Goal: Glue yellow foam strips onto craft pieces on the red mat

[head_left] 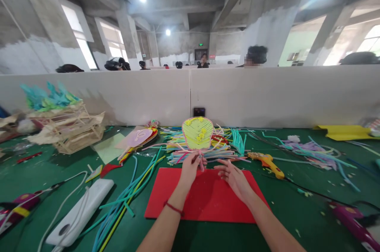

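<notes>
Fan: yellow-green with yellow flowers [202, 133], the fan [190, 135] stands upright beyond the near edge of my red board [213, 204], in front of a heap of coloured stems [175, 156].
My left hand [191, 163]: thumb and fingers pinch the pink handle [202, 165], partly covering it.
My right hand [233, 177]: fingers loosely spread over the board, near the handle but apart from it.
Behind the fan: much of the heap is hidden; a small dark object [199, 112] at the partition [133, 93] (a screen, perhaps; I cannot tell) is partly covered too.
Table edges: a purple tool [28, 202] on the left and another purple tool [352, 220] on the right are cut off by the view.
Beyond the partition: people [203, 62] show mostly as heads, their hands hidden.
Tiered stick frame [80, 127]: teal and green tufts [53, 97] on top; the lower tiers' contents are hard to make out.
Right of the heap: an orange glue gun [268, 163], touching neither hand.
</notes>
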The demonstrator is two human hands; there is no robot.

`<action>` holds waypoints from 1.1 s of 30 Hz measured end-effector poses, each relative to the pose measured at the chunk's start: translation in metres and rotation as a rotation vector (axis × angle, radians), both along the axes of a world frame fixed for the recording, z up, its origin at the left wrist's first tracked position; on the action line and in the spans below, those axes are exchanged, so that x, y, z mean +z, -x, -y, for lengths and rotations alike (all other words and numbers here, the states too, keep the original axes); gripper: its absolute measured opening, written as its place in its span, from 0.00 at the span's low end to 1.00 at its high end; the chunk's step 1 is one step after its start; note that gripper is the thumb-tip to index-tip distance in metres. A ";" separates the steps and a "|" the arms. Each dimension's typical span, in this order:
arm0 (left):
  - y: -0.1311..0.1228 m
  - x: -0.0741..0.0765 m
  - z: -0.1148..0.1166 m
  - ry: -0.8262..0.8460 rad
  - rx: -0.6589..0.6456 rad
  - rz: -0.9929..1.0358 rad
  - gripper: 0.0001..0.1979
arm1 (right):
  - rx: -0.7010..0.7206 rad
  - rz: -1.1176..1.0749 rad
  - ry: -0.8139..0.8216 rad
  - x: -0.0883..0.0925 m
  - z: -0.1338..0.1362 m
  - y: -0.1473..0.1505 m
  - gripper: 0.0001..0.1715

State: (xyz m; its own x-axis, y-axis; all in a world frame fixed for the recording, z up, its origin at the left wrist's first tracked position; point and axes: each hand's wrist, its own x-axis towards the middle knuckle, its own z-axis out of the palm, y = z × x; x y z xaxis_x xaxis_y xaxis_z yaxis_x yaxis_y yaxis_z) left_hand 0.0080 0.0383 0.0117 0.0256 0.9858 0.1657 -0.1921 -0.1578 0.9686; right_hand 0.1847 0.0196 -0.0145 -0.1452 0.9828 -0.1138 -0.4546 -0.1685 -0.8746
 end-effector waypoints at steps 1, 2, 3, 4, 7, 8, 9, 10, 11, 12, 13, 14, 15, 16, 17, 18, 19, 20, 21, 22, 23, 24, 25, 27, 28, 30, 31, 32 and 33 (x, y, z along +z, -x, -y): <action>-0.002 0.000 -0.001 -0.006 0.000 0.003 0.17 | -0.015 0.021 -0.009 -0.001 0.000 0.000 0.29; -0.003 0.001 -0.001 -0.013 -0.001 0.005 0.17 | -0.028 0.045 -0.020 -0.001 0.000 0.001 0.29; -0.005 0.001 0.000 -0.020 -0.003 0.003 0.17 | -0.039 0.070 -0.030 -0.002 -0.001 0.002 0.29; -0.008 0.001 0.001 -0.027 -0.003 -0.001 0.17 | -0.049 0.093 -0.039 -0.003 -0.001 0.003 0.29; -0.014 0.000 0.009 -0.047 0.003 -0.028 0.15 | -0.076 0.146 -0.068 -0.005 -0.002 0.007 0.30; -0.016 -0.001 0.012 -0.051 0.008 -0.040 0.14 | -0.083 0.165 -0.081 -0.005 -0.002 0.008 0.29; -0.017 -0.002 0.014 -0.055 0.013 -0.051 0.14 | -0.084 0.187 -0.097 -0.004 -0.002 0.010 0.29; -0.017 -0.002 0.017 -0.059 0.020 -0.062 0.13 | -0.074 0.210 -0.113 -0.004 -0.001 0.011 0.28; -0.017 -0.002 0.018 -0.062 0.027 -0.073 0.12 | -0.055 0.233 -0.133 -0.002 0.001 0.014 0.26; -0.017 -0.002 0.020 -0.066 0.033 -0.084 0.12 | -0.032 0.254 -0.154 0.000 0.002 0.016 0.25; -0.016 -0.002 0.020 -0.068 0.038 -0.095 0.11 | -0.005 0.271 -0.177 0.002 0.004 0.018 0.24; -0.015 -0.001 0.021 -0.071 0.041 -0.106 0.11 | 0.015 0.280 -0.201 0.005 0.005 0.021 0.23; -0.015 -0.001 0.021 -0.072 0.044 -0.117 0.11 | 0.030 0.286 -0.224 0.007 0.006 0.024 0.22; -0.014 -0.001 0.021 -0.072 0.047 -0.127 0.12 | 0.038 0.287 -0.243 0.009 0.006 0.027 0.22; -0.014 -0.002 0.021 -0.073 0.052 -0.138 0.12 | 0.040 0.287 -0.258 0.010 0.005 0.029 0.21; -0.013 -0.002 0.021 -0.073 0.059 -0.149 0.12 | 0.041 0.288 -0.269 0.011 0.004 0.032 0.22; -0.012 -0.003 0.020 -0.074 0.069 -0.161 0.12 | 0.038 0.288 -0.276 0.010 0.003 0.034 0.22; -0.012 -0.003 0.020 -0.075 0.080 -0.174 0.12 | 0.036 0.287 -0.280 0.008 0.001 0.037 0.23; -0.011 -0.004 0.020 -0.078 0.090 -0.188 0.11 | 0.028 0.290 -0.280 0.006 0.000 0.039 0.25; -0.011 -0.004 0.021 -0.083 0.098 -0.204 0.10 | 0.014 0.298 -0.277 0.003 -0.001 0.040 0.26; -0.011 -0.004 0.021 -0.088 0.103 -0.220 0.10 | -0.003 0.308 -0.272 0.000 -0.002 0.042 0.26; -0.010 -0.005 0.021 -0.094 0.106 -0.235 0.09 | -0.023 0.320 -0.267 -0.002 -0.002 0.042 0.26; -0.010 -0.005 0.021 -0.102 0.107 -0.250 0.09 | -0.040 0.333 -0.264 -0.004 -0.001 0.043 0.24; -0.010 -0.004 0.022 -0.117 0.112 -0.272 0.09 | -0.058 0.355 -0.267 -0.005 0.001 0.043 0.20; -0.010 -0.005 0.022 -0.124 0.117 -0.279 0.09 | -0.054 0.363 -0.274 -0.003 0.003 0.043 0.19; -0.010 -0.006 0.022 -0.136 0.129 -0.283 0.09 | -0.038 0.384 -0.294 0.001 0.006 0.043 0.20; -0.010 -0.007 0.021 -0.140 0.135 -0.282 0.09 | -0.029 0.394 -0.305 0.004 0.008 0.043 0.20; -0.010 -0.008 0.020 -0.142 0.142 -0.278 0.09 | -0.026 0.403 -0.315 0.006 0.009 0.042 0.21; -0.010 -0.009 0.019 -0.143 0.147 -0.271 0.09 | -0.029 0.411 -0.323 0.008 0.009 0.042 0.21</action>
